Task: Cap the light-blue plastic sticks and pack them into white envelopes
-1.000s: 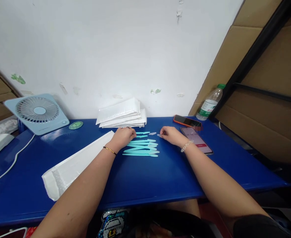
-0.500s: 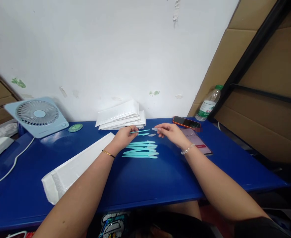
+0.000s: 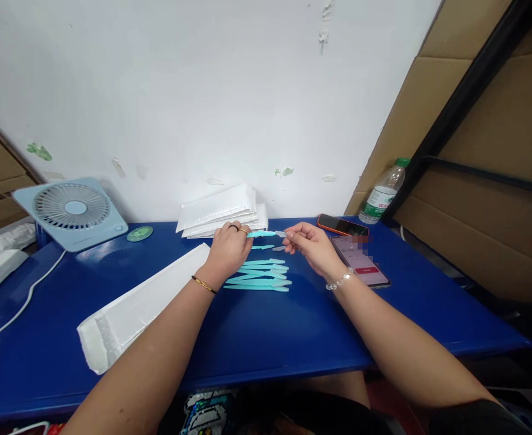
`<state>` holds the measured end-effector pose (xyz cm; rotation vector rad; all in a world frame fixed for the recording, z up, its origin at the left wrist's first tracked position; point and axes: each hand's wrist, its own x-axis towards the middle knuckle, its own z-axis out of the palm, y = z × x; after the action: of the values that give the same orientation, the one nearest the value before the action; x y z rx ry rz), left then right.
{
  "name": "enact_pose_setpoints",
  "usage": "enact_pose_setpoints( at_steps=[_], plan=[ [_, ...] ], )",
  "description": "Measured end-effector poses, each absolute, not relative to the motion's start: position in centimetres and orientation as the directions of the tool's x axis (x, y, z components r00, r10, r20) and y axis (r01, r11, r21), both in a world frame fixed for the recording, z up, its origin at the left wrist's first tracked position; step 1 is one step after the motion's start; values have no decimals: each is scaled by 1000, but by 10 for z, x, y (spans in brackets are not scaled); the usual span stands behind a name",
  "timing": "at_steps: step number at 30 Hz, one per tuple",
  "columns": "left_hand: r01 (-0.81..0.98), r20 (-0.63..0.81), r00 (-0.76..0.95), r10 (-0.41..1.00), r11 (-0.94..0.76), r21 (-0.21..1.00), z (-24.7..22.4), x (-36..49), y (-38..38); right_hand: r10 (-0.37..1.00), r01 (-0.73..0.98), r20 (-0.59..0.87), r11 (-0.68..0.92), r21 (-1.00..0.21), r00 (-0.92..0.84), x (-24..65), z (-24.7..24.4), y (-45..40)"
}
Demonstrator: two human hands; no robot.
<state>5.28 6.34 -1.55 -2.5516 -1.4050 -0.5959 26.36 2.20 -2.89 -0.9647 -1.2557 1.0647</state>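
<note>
My left hand (image 3: 230, 246) pinches a thin turquoise stick (image 3: 262, 234) just in front of the white envelopes. Facing it, my right hand (image 3: 310, 243) holds a small translucent cap (image 3: 281, 234) between thumb and fingers, at the stick's right tip. Whether cap and stick touch is too small to tell. Another turquoise stick (image 3: 262, 247) lies below, with a second clear cap (image 3: 278, 249) by its right end. Nearer me, several turquoise sticks (image 3: 259, 281) lie side by side on the blue table, their wider ends to the right.
A stack of white padded envelopes (image 3: 220, 208) leans by the wall; one long envelope (image 3: 143, 302) lies left. Around them are a fan (image 3: 75, 208), green disc (image 3: 139, 234), orange-edged phone (image 3: 342, 225), second phone (image 3: 365, 266) and bottle (image 3: 380, 196). A white cable (image 3: 30, 293) crosses the left side.
My left hand has turned more palm-down, and its stick now shows its broader side. The stick's tip and the cap in my right hand have come closer together.
</note>
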Motion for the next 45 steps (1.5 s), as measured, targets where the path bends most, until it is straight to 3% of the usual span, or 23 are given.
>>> enact_pose_setpoints(
  at_steps=[12,17,20,22,24,26,29,36,45],
  plan=[
    [836,408,489,771,-548,33,-17,54,63,960,-73,279,280,-957,16,260,-34,23],
    [810,384,520,763,-583,60,-22,62,57,966,-65,251,247,-967,-68,254,-38,24],
    [790,283,557,781,-603,108,-26,66,55,970,15,172,177,-984,-172,257,-36,22],
    [769,197,588,784,-618,165,-28,65,55,964,169,108,152,-974,-243,263,-36,23],
    [756,161,596,786,-618,216,-30,62,59,967,416,120,206,-886,-223,271,-39,27],
    [771,194,562,804,-594,230,-34,58,65,959,655,240,279,-702,-151,278,-45,35],
    [815,251,496,832,-545,196,-43,53,78,928,821,341,310,-480,-151,284,-57,47],
    [781,173,548,819,-574,246,-51,45,95,958,854,210,271,-444,-195,286,-61,53],
    [728,234,607,760,-649,221,-48,43,95,891,839,348,414,-355,-292,281,-59,51]
  ],
)
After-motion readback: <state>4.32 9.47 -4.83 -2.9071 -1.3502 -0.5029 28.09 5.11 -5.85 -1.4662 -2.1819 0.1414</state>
